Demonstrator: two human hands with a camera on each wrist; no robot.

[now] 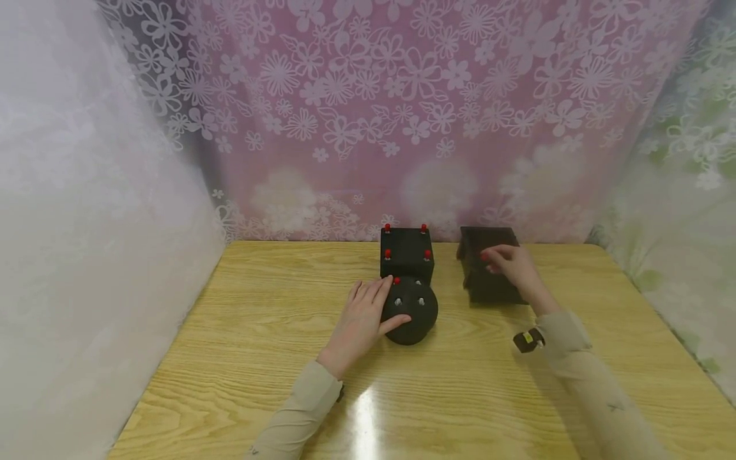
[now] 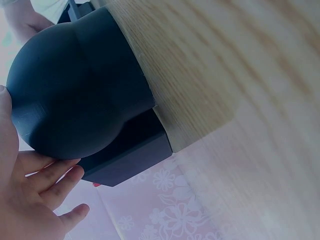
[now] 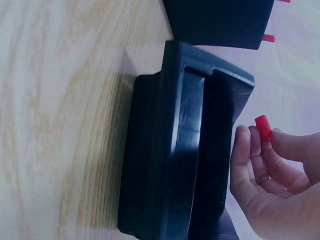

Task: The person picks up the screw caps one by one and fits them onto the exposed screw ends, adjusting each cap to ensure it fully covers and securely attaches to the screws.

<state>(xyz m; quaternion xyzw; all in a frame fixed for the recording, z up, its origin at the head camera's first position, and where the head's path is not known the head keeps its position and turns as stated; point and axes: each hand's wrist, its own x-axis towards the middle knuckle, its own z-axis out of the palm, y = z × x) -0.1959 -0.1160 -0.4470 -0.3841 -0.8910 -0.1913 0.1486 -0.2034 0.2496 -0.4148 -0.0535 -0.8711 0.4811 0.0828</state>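
Note:
My left hand (image 1: 359, 319) rests against the side of a round black piece (image 1: 415, 326), thumb toward its front and straight fingers along its left. Its top bears one red cap (image 1: 397, 280) and three bare metal studs; the left wrist view shows its smooth domed side (image 2: 65, 95). Over a black open container (image 1: 494, 291), my right hand (image 1: 514, 265) pinches a small red cap (image 3: 263, 126) between thumb and fingertips. The container's inside is mostly hidden in the right wrist view.
Directly behind the round piece stands a black box (image 1: 406, 246) with red caps on its top corners. All stand on a wood-grain table (image 1: 276, 319). A pink floral curtain (image 1: 345, 128) hangs along the back edge, with pale curtains at both sides.

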